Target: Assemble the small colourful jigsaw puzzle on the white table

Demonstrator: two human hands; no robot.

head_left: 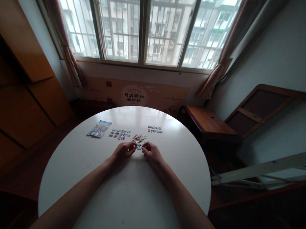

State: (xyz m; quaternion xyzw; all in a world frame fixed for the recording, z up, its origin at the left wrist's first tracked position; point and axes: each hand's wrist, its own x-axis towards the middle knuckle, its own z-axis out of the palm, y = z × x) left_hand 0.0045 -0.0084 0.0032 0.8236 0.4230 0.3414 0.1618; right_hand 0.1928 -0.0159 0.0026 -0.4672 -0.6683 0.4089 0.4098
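My left hand point(126, 148) and my right hand point(150, 150) face each other over the middle of the table, fingers pinched. Between their fingertips lies a small cluster of blue-toned jigsaw pieces point(139, 147), and each hand grips at its edge; the exact hold is too small to see fully. Just beyond the fingers is a loose heap of jigsaw pieces point(139, 138), some showing pale backs. To the left, several pieces point(119, 134) are spread in rough rows. Two short rows of pieces point(154, 129) lie to the right, farther back.
A colourful picture sheet or packet point(99, 129) lies at the left of the round white table point(100, 206). Beyond the table are a printed cardboard panel point(98, 92) and a barred window. A wooden bench point(205, 120) stands right, cabinets point(21, 105) left.
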